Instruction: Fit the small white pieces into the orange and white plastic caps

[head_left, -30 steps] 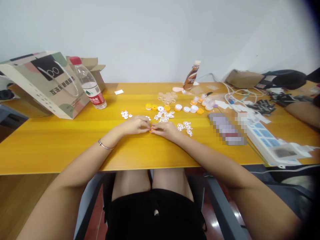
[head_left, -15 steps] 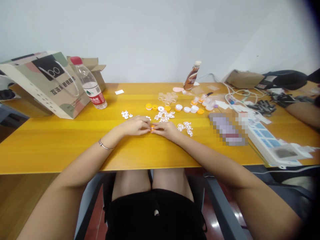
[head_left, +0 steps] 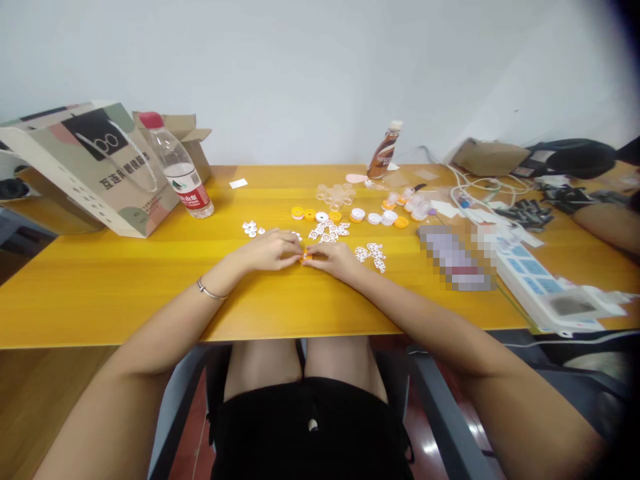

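Between the fingertips of my left hand [head_left: 274, 251] and my right hand [head_left: 334, 259] is a small orange and white plastic piece [head_left: 305, 255], held just above or on the table; the fingers hide most of it. Both hands are closed in a pinch. Beyond them lies a pile of flat white openwork plastic parts [head_left: 329, 231], with a smaller group of white openwork parts [head_left: 371, 255] right of my right hand. Little white round pieces [head_left: 253, 229] sit beyond my left hand. Orange and white round caps [head_left: 310, 215] form a row farther back.
Clear plastic domes [head_left: 336, 195] stand behind the caps. A water bottle [head_left: 189, 183] and a paper bag [head_left: 110, 170] are at the left, a brown drink bottle [head_left: 384, 153] at the back. Right are a blurred-out object [head_left: 453, 257], a power strip [head_left: 540, 280], cables and another person's arm [head_left: 600, 223].
Both hands stay in almost the same place around the orange and white piece. The fingers have shifted very slightly. Nothing else has visibly moved.
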{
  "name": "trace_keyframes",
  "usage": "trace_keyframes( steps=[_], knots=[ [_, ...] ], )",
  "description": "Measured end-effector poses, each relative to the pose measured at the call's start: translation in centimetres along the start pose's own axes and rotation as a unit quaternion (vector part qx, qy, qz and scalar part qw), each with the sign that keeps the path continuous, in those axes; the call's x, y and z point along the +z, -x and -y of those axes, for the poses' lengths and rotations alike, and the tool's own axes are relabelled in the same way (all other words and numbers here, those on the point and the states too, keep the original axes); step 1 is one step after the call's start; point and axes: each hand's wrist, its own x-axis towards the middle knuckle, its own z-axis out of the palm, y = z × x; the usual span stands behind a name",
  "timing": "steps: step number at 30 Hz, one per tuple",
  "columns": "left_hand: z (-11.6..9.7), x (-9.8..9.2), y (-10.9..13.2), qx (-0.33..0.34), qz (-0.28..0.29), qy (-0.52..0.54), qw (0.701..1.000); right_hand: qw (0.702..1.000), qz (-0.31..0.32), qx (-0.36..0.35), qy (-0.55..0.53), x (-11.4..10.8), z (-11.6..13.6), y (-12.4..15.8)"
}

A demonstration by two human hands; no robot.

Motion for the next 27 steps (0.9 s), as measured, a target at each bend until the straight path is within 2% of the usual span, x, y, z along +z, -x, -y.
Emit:
trace_keyframes(
  steps=[7,13,21,24,27],
  knots=[
    [-0.2,0.0,-0.1,0.010,0.019,-0.007,1.000,1.000,0.012,-0.024,0.013,0.0,-0.1,0.1],
    [-0.6,-0.2,-0.1,0.013,0.036,-0.063,0.997,0.998,0.026,-0.050,0.037,0.2,-0.2,0.1],
    [-1.9,-0.4,-0.5,0.032,0.072,-0.172,0.982,0.977,0.060,-0.142,0.145,0.0,0.3,-0.2],
    [-2.1,-0.2,-0.7,0.003,0.066,-0.163,0.984,0.968,0.073,-0.161,0.181,0.0,0.4,-0.3],
    [-1.8,0.3,-0.7,-0.055,0.034,-0.150,0.987,0.969,0.062,-0.160,0.180,0.2,0.3,-0.2]
  ],
)
